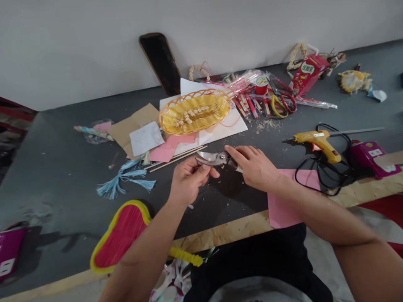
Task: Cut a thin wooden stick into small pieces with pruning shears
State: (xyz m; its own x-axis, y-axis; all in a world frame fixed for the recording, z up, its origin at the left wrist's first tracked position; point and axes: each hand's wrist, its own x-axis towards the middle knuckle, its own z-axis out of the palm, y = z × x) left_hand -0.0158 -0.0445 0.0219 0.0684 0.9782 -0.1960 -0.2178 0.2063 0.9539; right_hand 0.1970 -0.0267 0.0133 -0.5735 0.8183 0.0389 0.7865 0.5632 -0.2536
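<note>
Over the dark table, my right hand (256, 165) is wrapped round the handles of metal pruning shears (222, 157), whose blades point left and stand apart. A small pale piece shows between the blades. My left hand (190, 178) is just below and left of the blades, thumb and fingers pinched together; what they hold is too small to make out. Behind my hands, a yellow woven basket (201, 123) holds a few pale beaded pieces (193, 114). Thin wooden sticks (176, 158) lie left of the blades.
A red and yellow fan-shaped piece (122, 235) and blue tassels (118, 182) lie left. To the right are a yellow glue gun (317, 140), its black cable, and pink paper (280, 209). Scissors (283, 104), a red carton (310, 72) and a phone (162, 61) stand or lie farther back.
</note>
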